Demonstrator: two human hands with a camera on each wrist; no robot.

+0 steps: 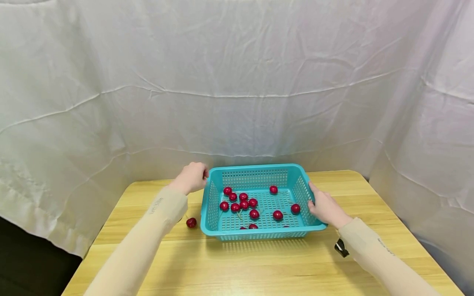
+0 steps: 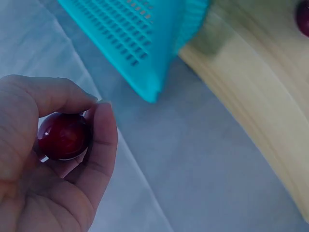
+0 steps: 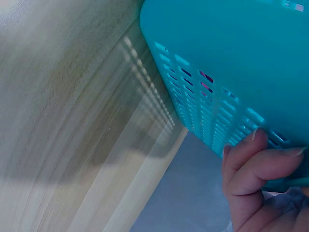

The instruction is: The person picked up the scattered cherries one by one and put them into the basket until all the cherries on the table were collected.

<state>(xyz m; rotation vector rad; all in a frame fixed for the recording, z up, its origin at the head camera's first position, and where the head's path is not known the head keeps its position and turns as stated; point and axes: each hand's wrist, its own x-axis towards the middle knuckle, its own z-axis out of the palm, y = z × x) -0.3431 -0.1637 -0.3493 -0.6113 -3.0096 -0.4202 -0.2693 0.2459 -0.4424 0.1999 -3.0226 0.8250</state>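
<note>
A turquoise plastic basket [image 1: 259,235] with slotted walls holds several red cherries [image 1: 254,214], most of them towards its left half. My left hand [image 1: 193,177] is beside the basket's back left corner, above the table. In the left wrist view its thumb and fingers curl round a dark red cherry [image 2: 64,136], thumb tip meeting fingertip; whether they pinch its stem is hard to see. My right hand [image 1: 326,208] grips the basket's right side, with fingers [image 3: 268,166] against the outer slotted wall. Another cherry [image 1: 191,223] lies on the table left of the basket.
The basket stands on a light wooden table [image 1: 259,271] with rounded far corners. Pale grey cloth [image 1: 244,123] hangs behind the table and along both sides. A small black object [image 1: 341,248] shows at my right wrist.
</note>
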